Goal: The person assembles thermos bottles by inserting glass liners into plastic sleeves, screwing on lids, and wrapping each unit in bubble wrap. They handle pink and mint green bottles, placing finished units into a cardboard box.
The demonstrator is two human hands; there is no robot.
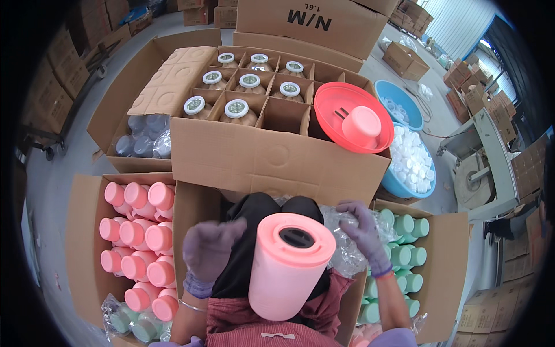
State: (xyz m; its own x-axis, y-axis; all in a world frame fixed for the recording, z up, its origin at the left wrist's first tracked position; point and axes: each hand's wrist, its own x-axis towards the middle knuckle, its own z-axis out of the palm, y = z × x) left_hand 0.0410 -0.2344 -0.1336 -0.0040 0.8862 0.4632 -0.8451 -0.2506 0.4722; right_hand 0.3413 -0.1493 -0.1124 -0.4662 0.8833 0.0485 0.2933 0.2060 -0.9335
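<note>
A pale pink, barrel-shaped flask body point(286, 283) stands tilted on my lap, with a brighter pink rim and a dark plug point(296, 237) in its top. Neither hand touches it. To its left, my left hand point(211, 251), in a purple glove, is held open with the fingers stretched towards the flask. My right hand point(364, 237), gloved alike, is on the right with its fingers curled on a crumpled clear plastic bag point(346, 254). That bag hangs between my lap and the right-hand carton; some of it is hidden by the hand.
A divided carton point(277, 165) ahead holds several silvery glass liners point(238, 110) and a red basin point(329, 130) with a pink cup point(362, 124). Pink cups point(134, 233) fill the left carton, green ones point(399, 254) the right. Blue tubs point(430, 184) hold white parts.
</note>
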